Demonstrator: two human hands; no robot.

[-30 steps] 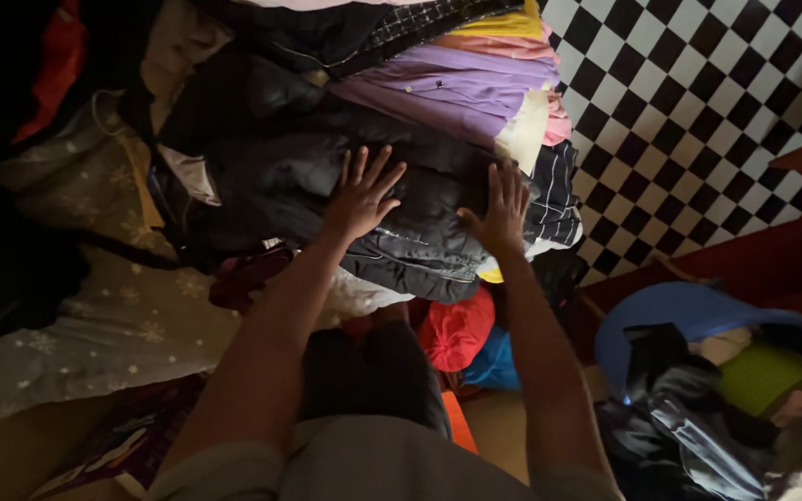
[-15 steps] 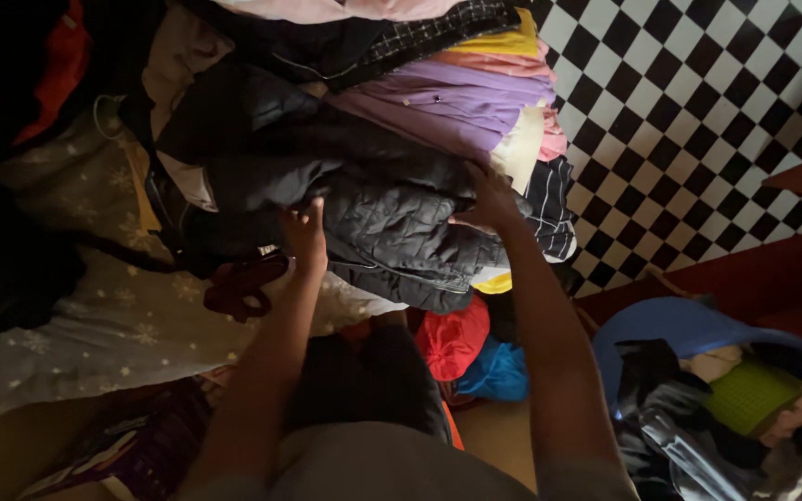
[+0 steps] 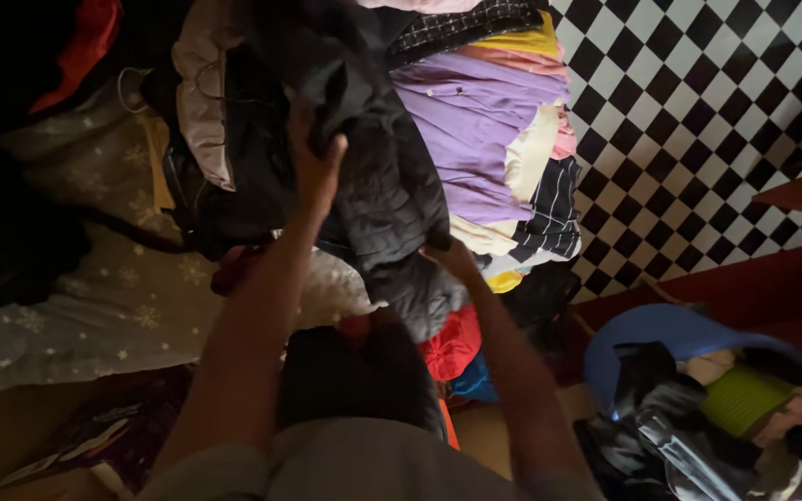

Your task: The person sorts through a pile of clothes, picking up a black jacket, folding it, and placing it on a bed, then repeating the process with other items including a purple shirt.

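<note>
A dark quilted jacket (image 3: 392,195) hangs lifted off a heap of clothes, gripped at both ends. My left hand (image 3: 316,165) holds its upper part, raised over the pile. My right hand (image 3: 447,255) grasps its lower edge, partly hidden under the fabric. Beneath and to the right lies a folded purple garment (image 3: 475,130) on a stack with yellow, pink and striped pieces. A beige and black coat (image 3: 206,121) lies to the left of the jacket.
A grey bedsheet with snowflake print (image 3: 113,306) spreads at left. A blue basket (image 3: 689,334) full of clothes stands at lower right. Red and blue bundles (image 3: 452,348) lie below the pile. A black-and-white checkered floor (image 3: 698,121) fills the upper right.
Both hands went from resting flat on the dark jacket to gripping it, then lifted it up off the pile, uncovering more of the purple garment.
</note>
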